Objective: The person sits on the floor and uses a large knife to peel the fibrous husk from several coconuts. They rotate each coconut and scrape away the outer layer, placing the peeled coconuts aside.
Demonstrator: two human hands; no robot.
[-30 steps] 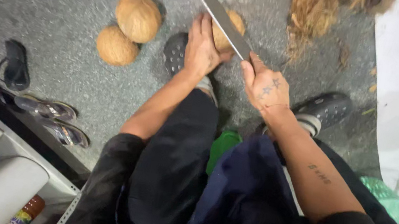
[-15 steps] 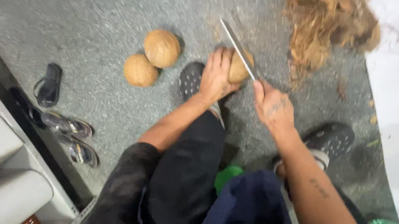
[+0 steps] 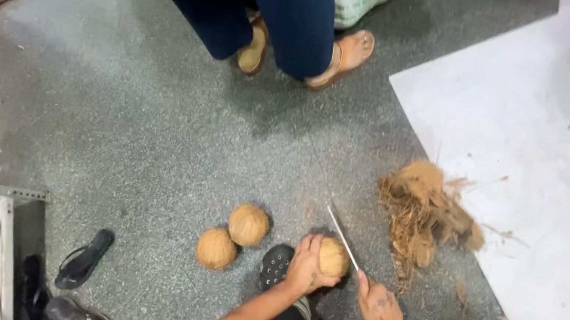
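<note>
Now the view looks farther out, showing another person's sandaled feet (image 3: pixel 344 57). Left hand (image 3: pixel 304 263) grips the round brown coconut (image 3: pixel 334 257) against a black shoe (image 3: pixel 275 266); right hand (image 3: pixel 377 307) clamps the long steel knife (image 3: pixel 342 236) touching it.

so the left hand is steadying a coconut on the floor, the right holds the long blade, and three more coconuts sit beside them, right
Not quite: the head view shows only two more coconuts, not three. The left hand does steady a coconut on the floor, and the right hand holds the long blade.
</note>
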